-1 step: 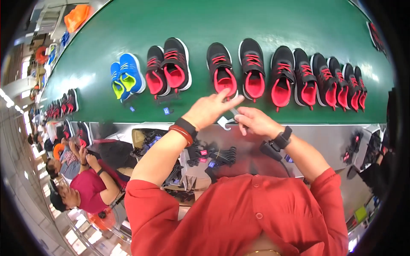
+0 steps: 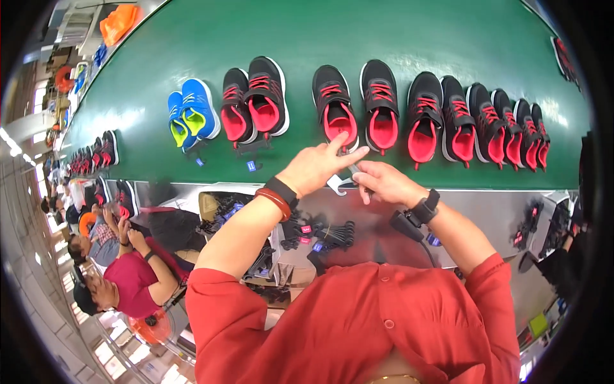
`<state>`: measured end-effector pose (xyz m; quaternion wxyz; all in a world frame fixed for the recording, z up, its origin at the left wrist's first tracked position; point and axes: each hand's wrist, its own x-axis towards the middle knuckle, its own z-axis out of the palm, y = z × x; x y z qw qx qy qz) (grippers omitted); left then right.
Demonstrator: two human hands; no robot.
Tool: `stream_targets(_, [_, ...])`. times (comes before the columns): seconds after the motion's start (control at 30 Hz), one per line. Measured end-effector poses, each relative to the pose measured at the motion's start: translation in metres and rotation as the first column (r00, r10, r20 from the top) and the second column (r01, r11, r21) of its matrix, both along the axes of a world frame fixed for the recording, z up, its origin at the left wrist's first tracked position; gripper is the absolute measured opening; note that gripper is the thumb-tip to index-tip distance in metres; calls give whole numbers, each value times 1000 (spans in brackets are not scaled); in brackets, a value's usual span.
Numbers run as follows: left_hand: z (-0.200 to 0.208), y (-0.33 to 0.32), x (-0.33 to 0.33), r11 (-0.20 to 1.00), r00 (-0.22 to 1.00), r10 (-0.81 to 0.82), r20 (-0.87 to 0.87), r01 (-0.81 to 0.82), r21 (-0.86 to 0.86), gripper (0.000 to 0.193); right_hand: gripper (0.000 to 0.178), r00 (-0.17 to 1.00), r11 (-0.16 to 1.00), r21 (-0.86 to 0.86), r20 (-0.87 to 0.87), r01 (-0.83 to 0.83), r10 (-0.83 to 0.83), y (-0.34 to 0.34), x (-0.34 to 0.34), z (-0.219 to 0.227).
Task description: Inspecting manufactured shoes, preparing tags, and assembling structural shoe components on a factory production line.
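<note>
Before me my hands meet at the near edge of the green table [image 2: 300, 32]. My right hand [image 2: 385, 184] pinches a small grey plastic hanger [image 2: 352, 169]. A pale hook [image 2: 337, 186] sticks out below it, between the hands. My left hand [image 2: 313, 168] is over the hanger's other end, two fingers spread and the rest hidden; it seems to grip it. One of those fingertips reaches the heel of a black sneaker [image 2: 331, 96] with red laces and lining. Its mate [image 2: 378, 93] stands just to the right.
More black-and-red sneakers [image 2: 425, 115] line the right. Another such pair [image 2: 264, 96] and a blue pair [image 2: 198, 109] stand left, with small blue tags [image 2: 251, 166] nearby. Below the edge lie black hangers [image 2: 332, 235]. A person in dark red [image 2: 137, 278] sits at the left.
</note>
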<state>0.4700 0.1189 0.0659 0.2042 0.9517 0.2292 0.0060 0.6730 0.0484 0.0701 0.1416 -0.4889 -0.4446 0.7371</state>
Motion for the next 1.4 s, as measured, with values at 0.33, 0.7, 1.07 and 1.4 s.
stream_targets(0.33, [6, 0, -27, 880, 933, 276, -232, -343, -329, 53, 11, 521, 267, 549, 836, -792, -171, 30, 41, -14])
stream_targets(0.7, [-1, -5, -29, 860, 913, 351, -208, -402, -314, 38, 20, 678, 136, 704, 709, -697, -195, 57, 23, -5])
stream_targets(1.07, [22, -9, -22, 839, 922, 366, -126, -386, -384, 36, 11, 532, 81, 556, 821, -827, -207, 61, 4, -7])
stream_targets(1.4, [29, -2, 4, 930, 921, 366, -135, -357, 88, 45, 25, 788, 320, 839, 531, -439, -312, 7, 57, 22])
